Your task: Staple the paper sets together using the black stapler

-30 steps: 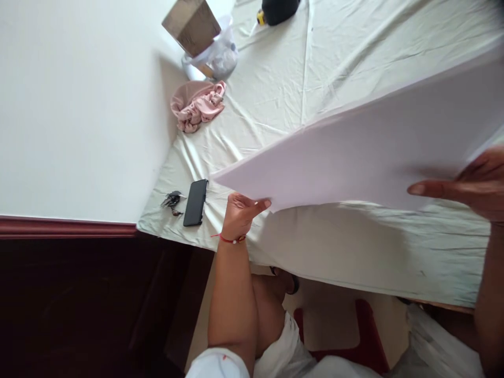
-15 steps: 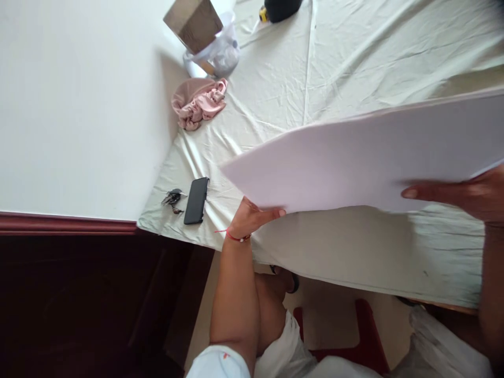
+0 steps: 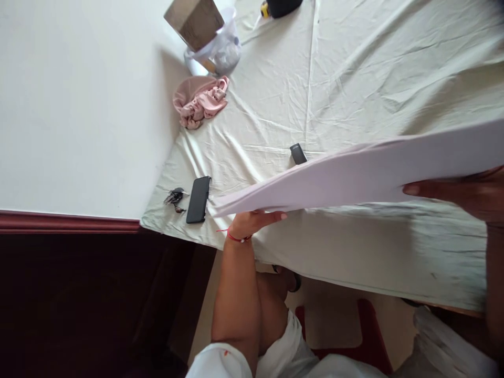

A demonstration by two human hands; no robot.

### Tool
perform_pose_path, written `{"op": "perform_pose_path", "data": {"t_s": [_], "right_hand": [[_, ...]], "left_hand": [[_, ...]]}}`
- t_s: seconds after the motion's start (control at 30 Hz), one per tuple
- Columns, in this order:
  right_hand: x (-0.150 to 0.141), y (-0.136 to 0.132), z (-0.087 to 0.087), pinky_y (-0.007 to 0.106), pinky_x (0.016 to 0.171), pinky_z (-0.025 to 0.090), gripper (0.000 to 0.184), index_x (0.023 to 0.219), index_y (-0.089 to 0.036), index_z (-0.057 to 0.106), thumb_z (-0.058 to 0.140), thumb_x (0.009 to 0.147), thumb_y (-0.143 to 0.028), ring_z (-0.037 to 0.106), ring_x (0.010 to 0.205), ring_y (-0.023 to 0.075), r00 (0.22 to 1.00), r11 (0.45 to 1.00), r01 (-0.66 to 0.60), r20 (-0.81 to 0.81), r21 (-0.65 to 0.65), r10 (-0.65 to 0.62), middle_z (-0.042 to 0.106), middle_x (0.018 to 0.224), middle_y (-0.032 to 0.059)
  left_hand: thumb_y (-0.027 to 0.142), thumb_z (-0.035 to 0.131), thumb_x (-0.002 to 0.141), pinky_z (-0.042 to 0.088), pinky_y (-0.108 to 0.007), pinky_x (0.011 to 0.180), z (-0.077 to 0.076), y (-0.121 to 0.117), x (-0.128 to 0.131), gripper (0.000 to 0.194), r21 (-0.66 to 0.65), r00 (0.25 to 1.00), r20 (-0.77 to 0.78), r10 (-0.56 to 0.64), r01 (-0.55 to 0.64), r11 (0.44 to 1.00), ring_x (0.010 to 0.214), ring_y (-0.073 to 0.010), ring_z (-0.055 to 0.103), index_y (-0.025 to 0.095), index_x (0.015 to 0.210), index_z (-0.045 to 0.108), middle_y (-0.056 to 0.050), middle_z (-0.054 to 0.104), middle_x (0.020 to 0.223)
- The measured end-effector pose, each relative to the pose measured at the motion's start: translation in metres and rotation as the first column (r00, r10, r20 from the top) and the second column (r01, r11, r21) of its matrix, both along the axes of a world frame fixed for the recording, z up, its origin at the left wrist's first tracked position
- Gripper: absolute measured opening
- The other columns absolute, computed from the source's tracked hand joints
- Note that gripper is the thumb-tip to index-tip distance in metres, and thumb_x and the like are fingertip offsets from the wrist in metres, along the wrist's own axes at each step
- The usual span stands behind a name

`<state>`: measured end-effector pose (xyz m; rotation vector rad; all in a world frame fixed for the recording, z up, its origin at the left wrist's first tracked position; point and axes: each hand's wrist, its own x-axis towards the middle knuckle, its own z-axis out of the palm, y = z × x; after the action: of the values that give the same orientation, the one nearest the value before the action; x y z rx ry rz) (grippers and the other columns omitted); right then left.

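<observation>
Large white paper sheets (image 3: 354,176), with more than one layer showing along the far edge, are held up above the cloth-covered table, tilted nearly edge-on to me. My left hand (image 3: 252,222), a red string at its wrist, grips their near edge toward the left end, thumb on the near face and fingers mostly hidden beneath. My right hand (image 3: 468,197) holds them at the right, its thumb lying along the near face and its fingers out of sight behind. Just beyond the paper, partly covered by it, lies a small black object (image 3: 298,153).
On the pale tablecloth (image 3: 346,63) lie a black phone (image 3: 198,199), keys (image 3: 174,197) and a pink cloth (image 3: 201,101). A brown box (image 3: 194,23) rests on a plastic container (image 3: 224,50) by the white wall. Farther off are a yellow-and-black item (image 3: 265,9) and a black thing (image 3: 284,5).
The paper's far edge has come down toward me, so its face looks narrower. The small black object behind it has come into view. Both hands keep their grip in nearly the same places.
</observation>
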<state>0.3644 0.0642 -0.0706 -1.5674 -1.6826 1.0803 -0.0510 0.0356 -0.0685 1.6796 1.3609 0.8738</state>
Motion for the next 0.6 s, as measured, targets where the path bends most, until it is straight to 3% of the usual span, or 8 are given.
{"op": "perform_pose_path", "data": {"t_s": [0.13,0.27,0.33,0.4,0.47,0.53,0.6], "right_hand": [[-0.015,0.0,0.005,0.043,0.087,0.062,0.069,0.112,-0.029,0.073,0.087,0.055,-0.063,0.066,0.105,0.0293,1.0,0.999,0.021,-0.01,-0.024,-0.021,0.071,0.114,0.0027],[-0.02,0.0,0.005,0.035,0.097,0.06,0.059,0.112,-0.028,0.074,0.087,0.06,-0.055,0.065,0.115,0.025,0.983,0.994,0.096,-0.152,-0.046,-0.102,0.067,0.127,0.0015],[-0.016,0.001,0.001,0.034,0.09,0.063,0.057,0.104,-0.024,0.077,0.089,0.058,-0.055,0.067,0.109,0.0258,0.972,0.981,0.101,-0.193,-0.163,-0.132,0.069,0.124,0.0046],[-0.007,0.004,-0.004,0.034,0.075,0.064,0.057,0.099,-0.021,0.078,0.089,0.056,-0.057,0.07,0.099,0.0279,0.969,0.933,0.083,-0.189,-0.35,-0.158,0.07,0.119,0.0089],[0.002,0.009,-0.01,0.032,0.067,0.063,0.058,0.102,-0.022,0.078,0.088,0.057,-0.057,0.071,0.095,0.0284,0.962,0.888,0.064,-0.208,-0.456,-0.176,0.07,0.117,0.0101],[0.01,0.013,-0.013,0.029,0.072,0.062,0.063,0.114,-0.026,0.074,0.087,0.06,-0.055,0.07,0.1,0.0264,0.953,0.911,0.047,-0.255,-0.41,-0.164,0.07,0.118,0.0083],[0.014,0.017,-0.014,0.026,0.075,0.061,0.07,0.124,-0.029,0.07,0.086,0.062,-0.056,0.07,0.101,0.0233,0.962,0.961,0.087,-0.228,-0.264,-0.15,0.071,0.114,0.0072]], "left_hand": [[0.047,0.085,0.071,0.059,-0.041,0.094,0.005,0.003,0.015,0.046,-0.11,0.998,0.045,0.05,-0.045,0.993,0.103,-0.0256,0.071,0.016,0.103,0.073,-0.01,0.077,0.103],[0.052,0.069,0.087,0.045,-0.043,0.117,0.007,0.007,0.027,0.046,-0.039,0.993,0.081,0.082,-0.079,0.996,0.123,-0.0244,0.065,0.018,0.117,0.071,-0.01,0.076,0.112],[0.053,0.066,0.089,0.045,-0.04,0.118,0.008,0.007,0.029,0.047,-0.096,0.982,0.159,0.105,-0.091,0.991,0.126,-0.0244,0.064,0.018,0.121,0.071,-0.009,0.075,0.119],[0.054,0.068,0.088,0.051,-0.039,0.112,0.009,0.006,0.029,0.049,-0.221,0.961,0.244,0.129,-0.074,0.973,0.124,-0.0256,0.065,0.02,0.123,0.071,-0.009,0.074,0.125],[0.053,0.071,0.086,0.054,-0.039,0.108,0.011,0.005,0.027,0.05,-0.32,0.943,0.299,0.143,-0.042,0.946,0.122,-0.0262,0.067,0.02,0.123,0.071,-0.008,0.073,0.127],[0.051,0.074,0.085,0.055,-0.039,0.104,0.012,0.004,0.025,0.051,-0.389,0.938,0.321,0.128,0.008,0.921,0.115,-0.0257,0.069,0.019,0.125,0.071,-0.009,0.074,0.125],[0.049,0.074,0.085,0.058,-0.038,0.097,0.014,0.004,0.023,0.05,-0.453,0.94,0.333,0.072,0.092,0.887,0.107,-0.0244,0.071,0.019,0.124,0.071,-0.01,0.075,0.119]]}}
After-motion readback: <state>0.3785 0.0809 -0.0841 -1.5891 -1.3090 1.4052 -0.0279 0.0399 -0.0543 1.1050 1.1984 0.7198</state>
